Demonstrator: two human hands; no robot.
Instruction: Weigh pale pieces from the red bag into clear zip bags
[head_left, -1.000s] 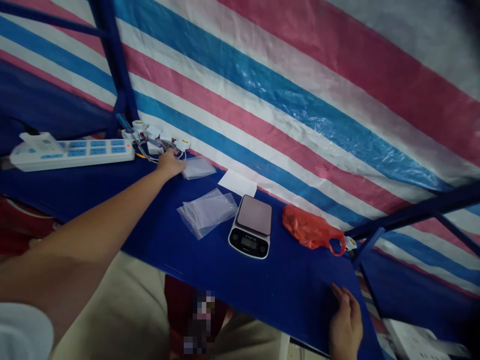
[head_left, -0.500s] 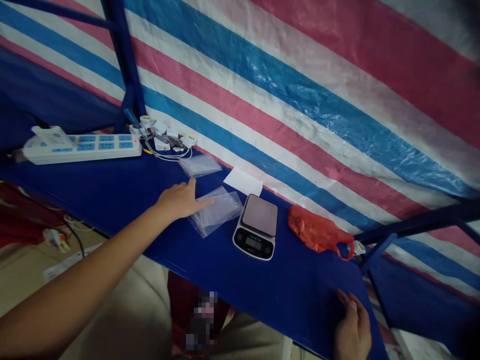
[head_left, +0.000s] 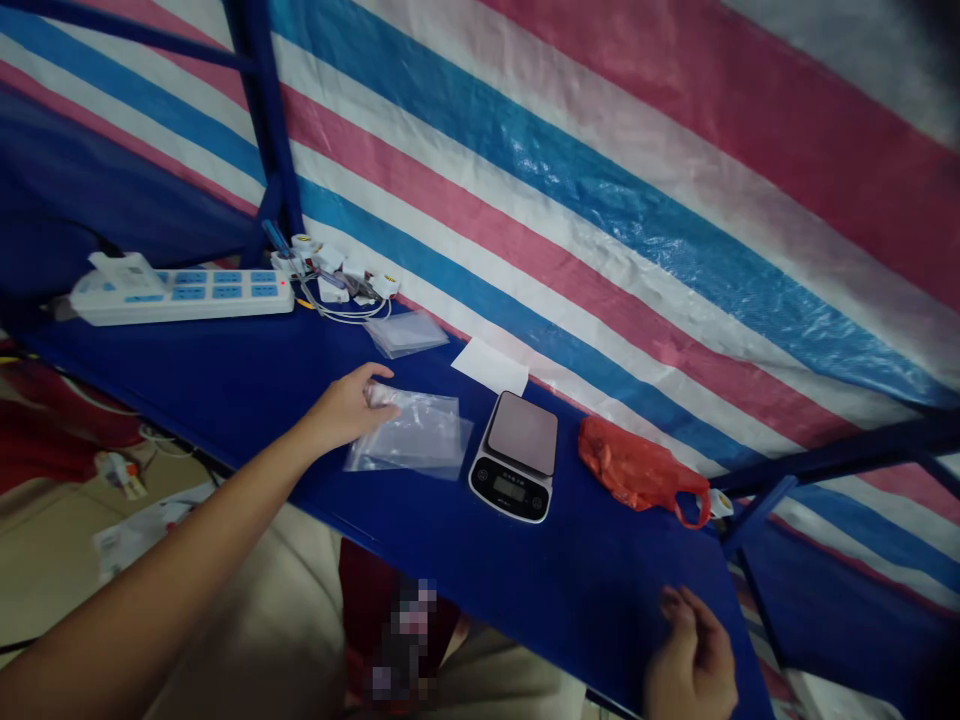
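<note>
My left hand (head_left: 346, 407) pinches the left end of a stack of clear plastic bags (head_left: 416, 444) on the blue table (head_left: 480, 560), just left of a small digital scale (head_left: 517, 455). My right hand (head_left: 694, 660) rests at the table's front right edge with its fingers loosely curled and nothing in them. A red plastic bag (head_left: 637, 470) lies to the right of the scale. A second pile of clear bags (head_left: 407, 333) and a white paper slip (head_left: 491, 365) lie further back.
A white power strip (head_left: 184, 293) lies at the far left of the table, with a cluster of small white plugs and cables (head_left: 337, 280) beside it. A striped tarpaulin (head_left: 600, 200) hangs behind. Blue frame bars (head_left: 825, 460) stand at the right.
My left hand came back from the cables to the nearer bag stack, took hold of it and dragged it slightly towards me, turning it. My right hand's fingers curled a little.
</note>
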